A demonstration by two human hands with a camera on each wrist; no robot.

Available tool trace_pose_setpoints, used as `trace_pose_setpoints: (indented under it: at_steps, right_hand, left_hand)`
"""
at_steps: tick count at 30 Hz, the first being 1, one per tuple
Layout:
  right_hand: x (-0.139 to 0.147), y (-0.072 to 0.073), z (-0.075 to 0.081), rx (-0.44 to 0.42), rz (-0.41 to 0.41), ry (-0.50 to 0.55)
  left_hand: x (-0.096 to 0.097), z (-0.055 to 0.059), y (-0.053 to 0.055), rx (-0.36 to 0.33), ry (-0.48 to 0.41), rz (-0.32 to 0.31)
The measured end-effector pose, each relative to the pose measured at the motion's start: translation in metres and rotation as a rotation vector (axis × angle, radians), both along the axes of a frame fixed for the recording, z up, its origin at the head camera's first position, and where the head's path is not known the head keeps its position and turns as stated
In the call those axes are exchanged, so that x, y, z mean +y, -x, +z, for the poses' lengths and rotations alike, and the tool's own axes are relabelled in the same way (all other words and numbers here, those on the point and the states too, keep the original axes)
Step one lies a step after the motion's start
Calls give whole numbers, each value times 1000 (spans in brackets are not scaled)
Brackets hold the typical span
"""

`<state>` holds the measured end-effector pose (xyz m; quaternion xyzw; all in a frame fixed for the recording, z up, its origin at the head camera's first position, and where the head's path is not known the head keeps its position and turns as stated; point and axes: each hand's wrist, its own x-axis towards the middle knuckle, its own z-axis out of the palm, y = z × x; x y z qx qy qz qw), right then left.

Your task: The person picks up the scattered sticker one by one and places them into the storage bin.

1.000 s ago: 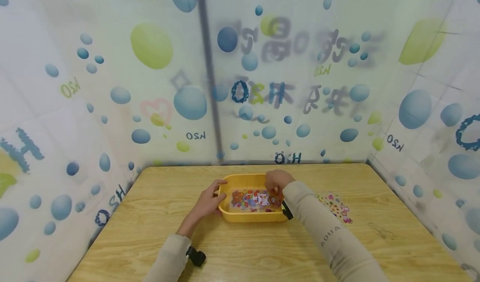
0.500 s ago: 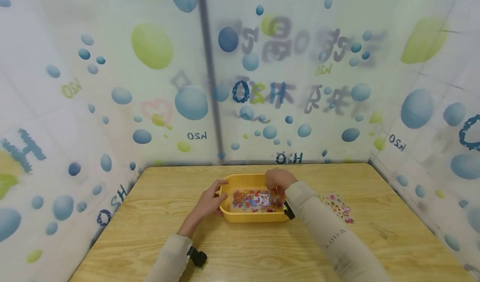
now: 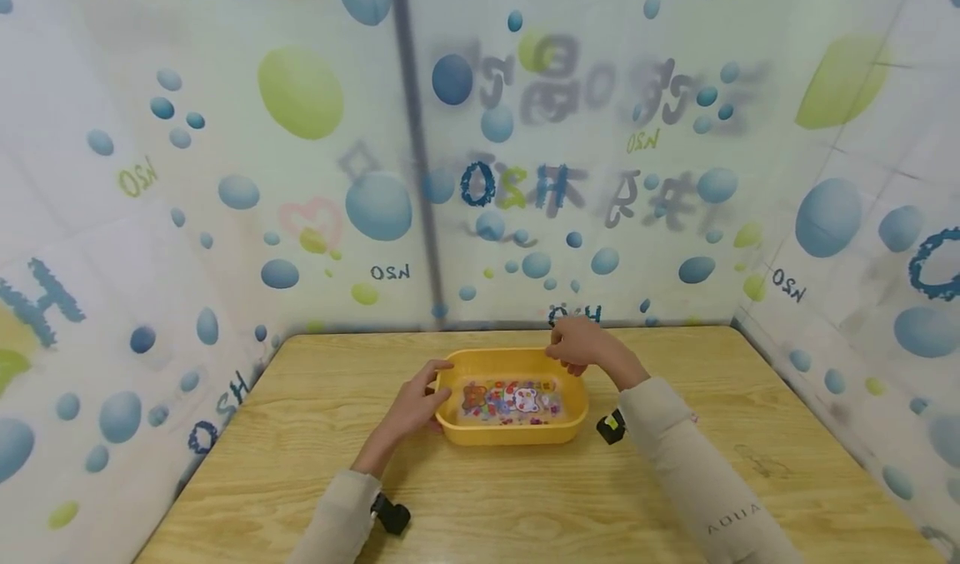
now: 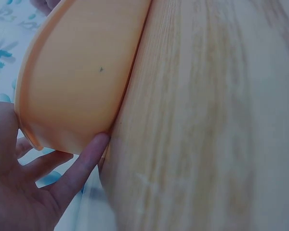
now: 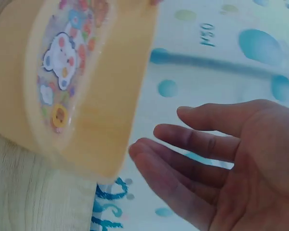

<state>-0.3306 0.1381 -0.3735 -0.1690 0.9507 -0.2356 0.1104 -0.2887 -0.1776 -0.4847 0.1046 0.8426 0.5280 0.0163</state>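
Note:
A yellow plastic tub [image 3: 513,436] stands on the table. On its floor lie colourful cartoon stickers [image 3: 504,401], a brown bear and a white animal face [image 5: 61,60] among them. My left hand [image 3: 415,401] grips the tub's left end, with fingers against the outer wall [image 4: 82,77] in the left wrist view. My right hand [image 3: 588,346] hovers by the far right corner of the rim. In the right wrist view its fingers [image 5: 173,168] are loosely bent, thumb apart, and nothing is between them.
The wooden table [image 3: 480,506] carries the tub near its far edge, with patterned curtains [image 3: 495,256] behind and on both sides. A small pinkish bit [image 3: 694,418] shows beside the right sleeve [image 3: 697,464], which hides that area. Black wrist cameras [image 3: 392,514] sit by both cuffs.
My right hand has come up out of the tub and moved right and away past its far corner; its fingers have loosened. The left hand keeps its grip. The scattered bits on the right are now mostly hidden.

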Motion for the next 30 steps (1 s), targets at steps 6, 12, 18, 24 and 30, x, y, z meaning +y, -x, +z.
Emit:
trace_pose_setpoints:
  at_steps: [6,12,18,24,30]
  right_hand:
    - [31,-20,-5,68,58,127]
    - [60,-38,-18,141,22,242]
    - [83,-45,-35,196,-59,283]
    - [101,-48,-50,217,-97,304]
    - [112,-49,-56,220,-121,279]
  left_hand:
    - [-1,-2,-1,-5,3,3]
    - [0,0,-2,6,23,-14]
    - [0,2,-2,10,16,-8]
    - [0,0,0,5,5,-9]
    - [0,-1,1,1,13,-1]
